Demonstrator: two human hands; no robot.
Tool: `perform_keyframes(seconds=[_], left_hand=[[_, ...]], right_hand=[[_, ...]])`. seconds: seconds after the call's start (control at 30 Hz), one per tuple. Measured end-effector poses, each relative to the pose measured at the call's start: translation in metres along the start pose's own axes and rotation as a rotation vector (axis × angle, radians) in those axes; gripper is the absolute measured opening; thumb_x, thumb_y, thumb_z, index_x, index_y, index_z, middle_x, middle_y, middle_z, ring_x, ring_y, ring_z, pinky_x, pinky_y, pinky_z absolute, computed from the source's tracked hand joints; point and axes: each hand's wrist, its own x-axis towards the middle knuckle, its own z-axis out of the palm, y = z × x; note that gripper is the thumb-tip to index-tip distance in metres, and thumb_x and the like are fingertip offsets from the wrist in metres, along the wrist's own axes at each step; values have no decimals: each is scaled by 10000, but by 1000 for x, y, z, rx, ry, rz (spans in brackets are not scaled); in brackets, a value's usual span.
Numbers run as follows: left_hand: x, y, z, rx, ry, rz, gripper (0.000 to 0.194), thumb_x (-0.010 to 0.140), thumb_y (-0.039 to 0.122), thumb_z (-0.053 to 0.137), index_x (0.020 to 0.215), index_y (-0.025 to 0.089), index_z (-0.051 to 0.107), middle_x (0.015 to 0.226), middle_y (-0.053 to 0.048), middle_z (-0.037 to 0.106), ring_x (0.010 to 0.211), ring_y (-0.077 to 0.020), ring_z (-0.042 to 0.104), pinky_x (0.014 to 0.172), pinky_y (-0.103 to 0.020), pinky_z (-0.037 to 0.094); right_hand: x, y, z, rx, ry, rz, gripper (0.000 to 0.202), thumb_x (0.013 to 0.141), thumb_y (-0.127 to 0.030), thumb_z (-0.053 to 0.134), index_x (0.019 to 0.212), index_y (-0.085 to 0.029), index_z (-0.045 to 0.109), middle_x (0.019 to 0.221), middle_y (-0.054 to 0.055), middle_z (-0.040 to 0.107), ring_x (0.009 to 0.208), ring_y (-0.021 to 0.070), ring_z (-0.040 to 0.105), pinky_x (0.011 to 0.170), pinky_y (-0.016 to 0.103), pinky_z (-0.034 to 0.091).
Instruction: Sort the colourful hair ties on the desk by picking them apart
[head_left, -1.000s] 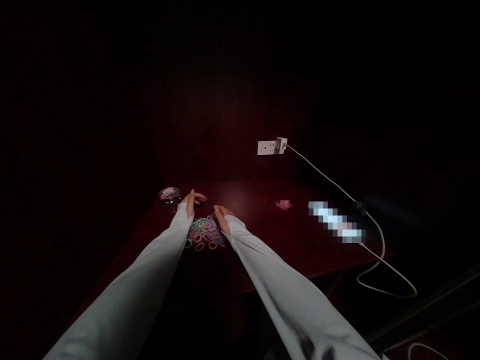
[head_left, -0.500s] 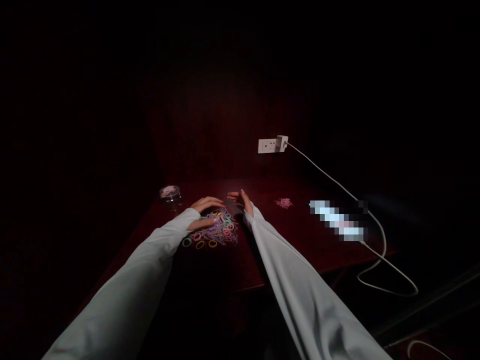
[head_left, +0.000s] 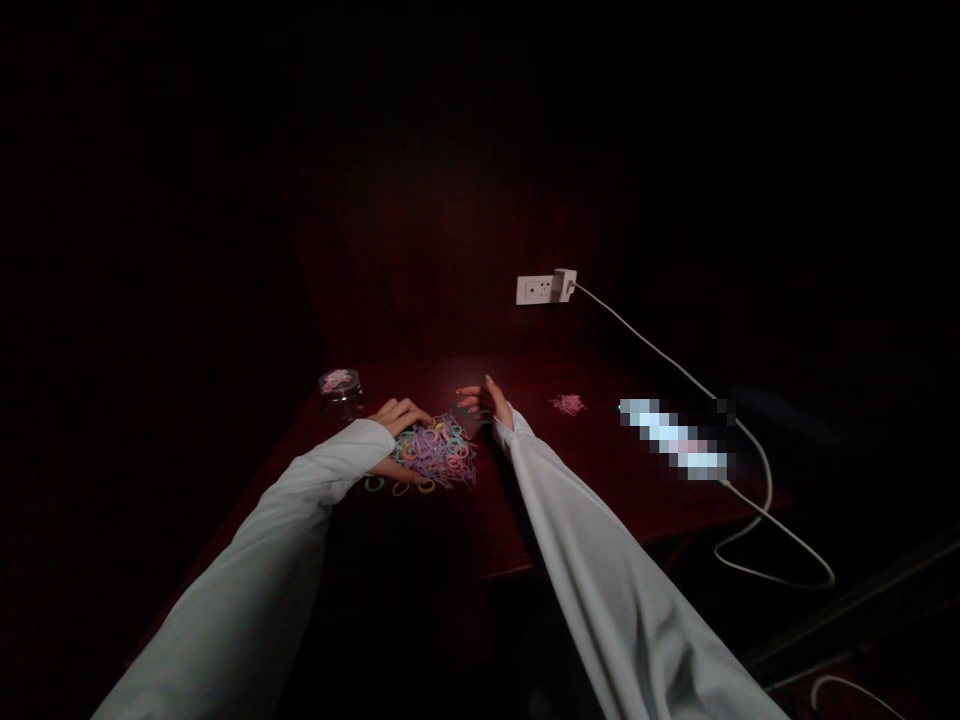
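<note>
A pile of small colourful hair ties (head_left: pixel 439 452), mostly purple, pink, yellow and green, lies on the dark red table (head_left: pixel 487 545). My left hand (head_left: pixel 397 420) rests against the pile's left side, its thumb and fingers spread around that edge. Several loose rings lie by the thumb at the near edge. Just right of the pile, my right hand (head_left: pixel 489 400) is held with its fingers apart and nothing seen in them. Farther right is a small heap of pink hair ties (head_left: pixel 568 404), touched by neither hand.
A clear round jar (head_left: pixel 341 390) with a patterned lid stands at the table's back left. On the wall a socket (head_left: pixel 535 290) holds a white charger (head_left: pixel 564 284). Its cable (head_left: pixel 645 345) runs to a blurred-out bright device (head_left: pixel 671 440) on the right.
My left hand has moved left and down, from over the pile to its left edge, uncovering more hair ties. The right hand has hardly moved.
</note>
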Motion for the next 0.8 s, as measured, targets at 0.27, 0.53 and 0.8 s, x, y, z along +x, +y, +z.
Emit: perform_keyframes(seconds=[0.27,0.53,0.8], left_hand=[[8,-9,12,-144,-111,28,367,838,374,632,1165,209,657,1054,-53,666,971,-209,641,926,-293,485],[12,-4,6,-268,15,11,259,817,295,640,1045,191,707,1046,-70,741,951,-212,676,891,-299,504],[13,-1,5,-372,150,-255,349,842,411,647,1061,161,755,680,14,601,553,-104,424,541,-209,339]], right_hand=[[-1,-3,3,-23,-46,43,784,874,-855,343,886,-197,770,761,55,707,609,117,480,596,253,333],[-5,-1,5,-19,-70,18,762,886,-835,364,888,-194,777,736,45,702,595,113,463,595,250,322],[-9,-2,9,-35,-68,1,681,894,-770,464,858,-174,791,746,53,717,610,105,509,612,244,377]])
